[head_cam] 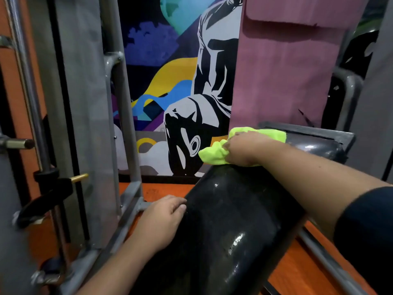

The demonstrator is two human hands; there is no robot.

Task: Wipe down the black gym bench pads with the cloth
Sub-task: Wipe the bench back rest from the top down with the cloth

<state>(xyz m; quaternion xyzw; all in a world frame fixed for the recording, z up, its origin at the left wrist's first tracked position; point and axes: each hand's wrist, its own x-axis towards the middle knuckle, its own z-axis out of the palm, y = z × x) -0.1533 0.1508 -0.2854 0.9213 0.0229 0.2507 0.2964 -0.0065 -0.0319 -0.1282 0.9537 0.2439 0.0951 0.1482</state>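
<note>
atop pad (229, 220): cloth (214, 154) (seemingly hand-pressed (242, 149))

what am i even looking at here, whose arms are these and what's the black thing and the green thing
This is one picture from a camera worn on a person's head, looking forward and down, so the arms are the wearer's own. The big black shape is a padded gym bench pad, shiny in places. The right hand presses a bright green cloth onto the pad's far end to wipe it. The left hand rests on the pad's left edge, thumb on top, apparently steadying it. Around it are grey metal frame bars, an orange floor and a painted mural behind.
</note>
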